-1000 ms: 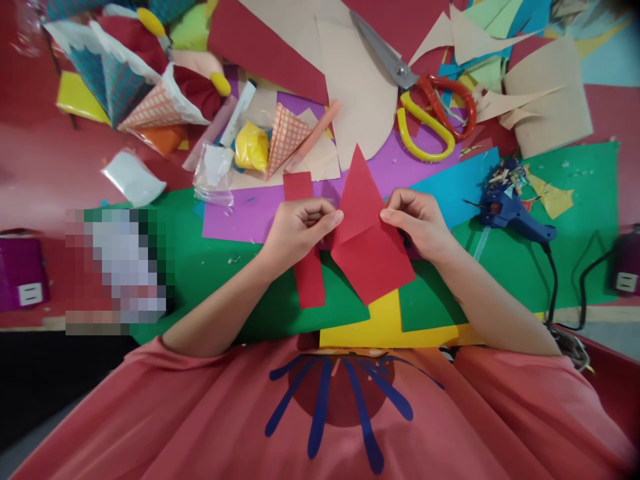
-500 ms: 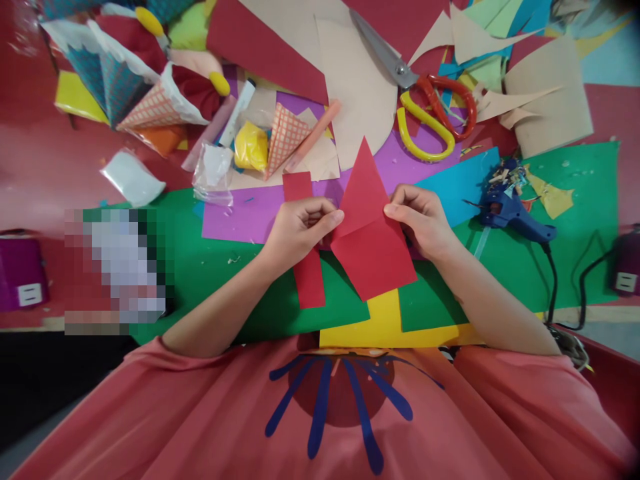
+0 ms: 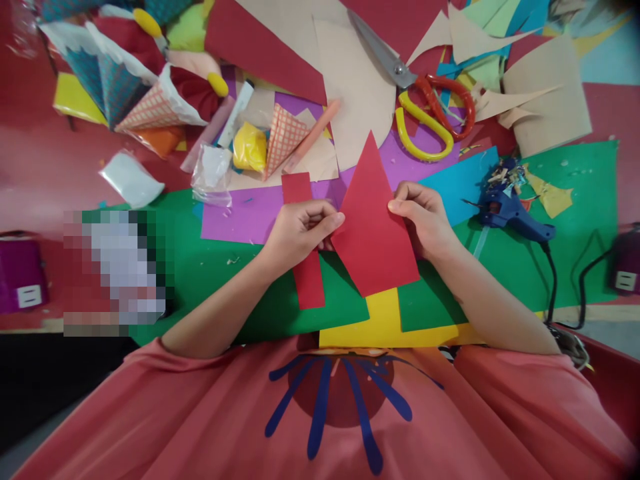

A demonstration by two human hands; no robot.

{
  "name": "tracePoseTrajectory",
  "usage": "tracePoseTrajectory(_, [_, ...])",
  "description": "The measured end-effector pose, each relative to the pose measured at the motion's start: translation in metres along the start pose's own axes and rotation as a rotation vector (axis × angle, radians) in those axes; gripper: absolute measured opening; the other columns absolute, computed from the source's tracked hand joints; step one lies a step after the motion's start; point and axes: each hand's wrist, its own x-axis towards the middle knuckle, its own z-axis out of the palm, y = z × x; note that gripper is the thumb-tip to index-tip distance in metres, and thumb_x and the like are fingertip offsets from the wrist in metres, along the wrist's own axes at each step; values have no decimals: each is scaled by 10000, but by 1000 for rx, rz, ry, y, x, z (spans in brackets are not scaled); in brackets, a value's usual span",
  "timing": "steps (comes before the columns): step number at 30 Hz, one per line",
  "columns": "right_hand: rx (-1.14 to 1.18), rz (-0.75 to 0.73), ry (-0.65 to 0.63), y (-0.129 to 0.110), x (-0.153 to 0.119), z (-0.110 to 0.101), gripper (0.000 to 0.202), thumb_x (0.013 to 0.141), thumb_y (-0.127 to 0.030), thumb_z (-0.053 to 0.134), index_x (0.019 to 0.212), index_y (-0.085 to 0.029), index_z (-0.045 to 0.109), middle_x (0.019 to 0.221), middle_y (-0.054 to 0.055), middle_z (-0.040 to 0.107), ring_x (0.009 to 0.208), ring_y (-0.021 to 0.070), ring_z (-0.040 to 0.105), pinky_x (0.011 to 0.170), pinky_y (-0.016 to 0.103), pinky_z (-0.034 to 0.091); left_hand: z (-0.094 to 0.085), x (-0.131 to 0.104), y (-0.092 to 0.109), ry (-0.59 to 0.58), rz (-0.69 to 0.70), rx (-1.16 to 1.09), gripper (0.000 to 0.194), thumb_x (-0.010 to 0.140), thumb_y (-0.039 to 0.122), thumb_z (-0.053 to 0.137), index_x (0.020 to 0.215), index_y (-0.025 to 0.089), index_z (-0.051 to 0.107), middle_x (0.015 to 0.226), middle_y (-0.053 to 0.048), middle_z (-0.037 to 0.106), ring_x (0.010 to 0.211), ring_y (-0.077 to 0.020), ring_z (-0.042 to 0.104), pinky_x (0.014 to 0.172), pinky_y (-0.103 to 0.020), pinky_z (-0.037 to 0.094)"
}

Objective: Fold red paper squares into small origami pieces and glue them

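Observed at the counter (image 3: 40, 163): the fingers of the left hand (image 3: 305, 230) pinch the left edge of a red, pointed sheet (image 3: 375, 233) of paper or thin foam; those of the right hand (image 3: 423, 217) grasp its right edge. The sheet is near the middle of the counter's near edge, its tip toward the far edge. A straight red strip (image 3: 310, 283) lies partly beneath the left hand. Judgement: light, level pressure on both edges best avoids creasing; the blue glue gun (image 3: 520, 220), rightward, merits clearance.
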Motion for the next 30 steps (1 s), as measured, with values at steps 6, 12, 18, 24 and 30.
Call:
tracePoseTrajectory(6, [32, 11, -12, -1, -1, 1, 284, 707, -267, 683, 570, -205, 441, 481, -72, 445, 400, 50, 342, 394, 216, 213, -1, -1, -3, -21, 47, 53, 327, 829, 369, 601, 590, 191, 464, 455, 65, 462, 376, -53, 467, 372, -159, 338])
tracePoseTrajectory(12, [43, 12, -28, -1, -2, 2, 267, 727, -252, 658, 577, -214, 441, 471, -74, 443, 382, 61, 354, 373, 222, 221, -1, -2, -2, -39, 97, 160, 453, 893, 456, 496, 542, 194, 377, 414, 64, 390, 367, -53, 405, 374, -180, 294])
tracePoseTrajectory(18, [-274, -48, -70, -7, -2, -1, 242, 744, -268, 616, 593, -207, 437, 495, -73, 405, 435, 59, 331, 434, 231, 230, -4, -4, -5, 110, 236, 250, 341, 871, 331, 557, 574, 189, 464, 474, 58, 479, 425, -53, 449, 441, -177, 370])
tracePoseTrajectory(24, [-877, -178, -145, -14, -7, 0, 188, 765, -186, 533, 606, -193, 433, 534, -52, 445, 518, 77, 388, 555, 250, 291, 0, 2, -21, -14, 512, 801, 282, 950, 271, 454, 1123, 169, 652, 1180, -98, 695, 1116, -202, 634, 981, -358, 489])
tracePoseTrajectory(30, [-1137, -119, -113, -18, -13, 6, 164, 789, -168, 508, 643, -191, 437, 602, -5, 548, 559, 103, 461, 580, 253, 307, 9, -2, -32, -133, 480, 1105, 490, 982, 223, 338, 1458, 113, 374, 1497, -137, 442, 1414, -249, 390, 1170, -445, 300])
